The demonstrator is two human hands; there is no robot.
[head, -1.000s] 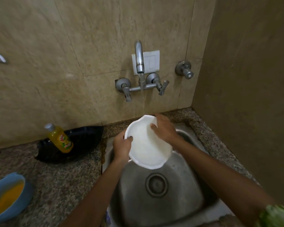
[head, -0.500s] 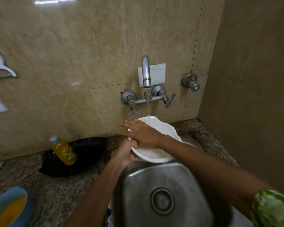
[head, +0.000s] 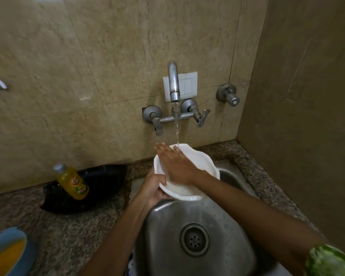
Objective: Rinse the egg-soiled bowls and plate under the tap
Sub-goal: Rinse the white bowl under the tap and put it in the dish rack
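**A:** What's there, left to right?

**B:** At far left, a blue bowl [head: 5, 253] with yellow egg waits on the granite counter [head: 68, 232]. Then a dish-soap bottle [head: 73, 183] leaning on a black tray [head: 100, 188]. Over the steel sink [head: 197, 226], the left hand [head: 152, 189] grips the white bowl [head: 199, 162] by its left rim, thumb hooked inside. The right hand [head: 175, 164] lies flat inside it, fingers straight and slightly spread, tips under the water falling from the tap [head: 174, 84].

**A:** How should the rinse go?

**B:** Probably keep the bowl tilted so water drains into the sink, sweep the flat palm around the whole inner wall, and turn the rim steadily with the gripping hand.
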